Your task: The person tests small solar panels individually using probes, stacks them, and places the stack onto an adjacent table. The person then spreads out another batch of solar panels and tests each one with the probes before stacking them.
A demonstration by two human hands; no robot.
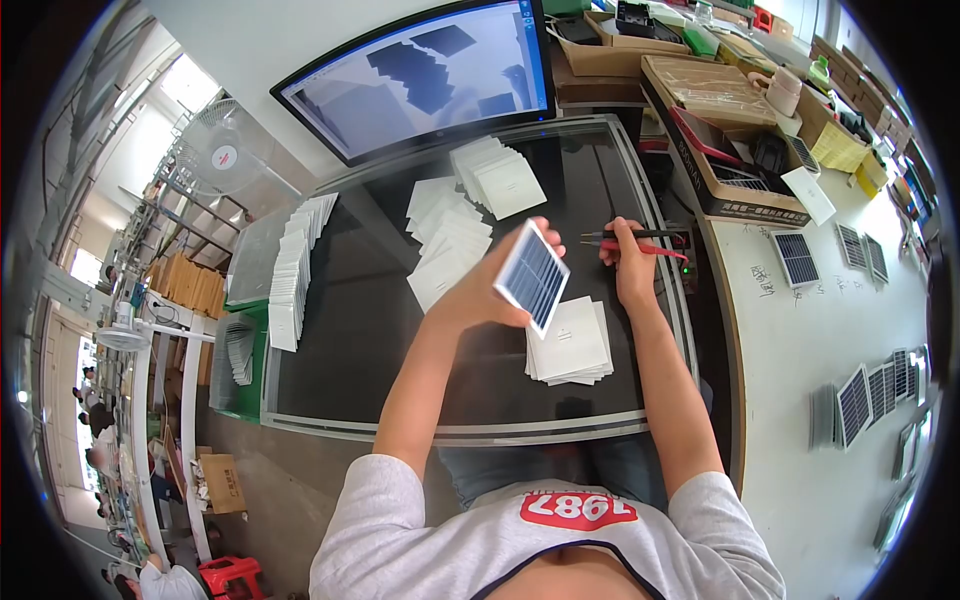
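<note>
While a tilted, square solar panel (533, 278) with a lined dark-blue face is clamped in the left hand (474, 292) above the smooth black desk (345, 375), slim red and black probes (660, 248) are gripped by the right hand (633, 268). Flat white squares (566, 342) are stacked near and fanned left.

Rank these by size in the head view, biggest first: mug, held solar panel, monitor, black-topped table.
1. Black-topped table
2. Monitor
3. Solar panel in the left hand
4. Mug

The mug sits farther back, so its true size against the panel is unsure.
</note>
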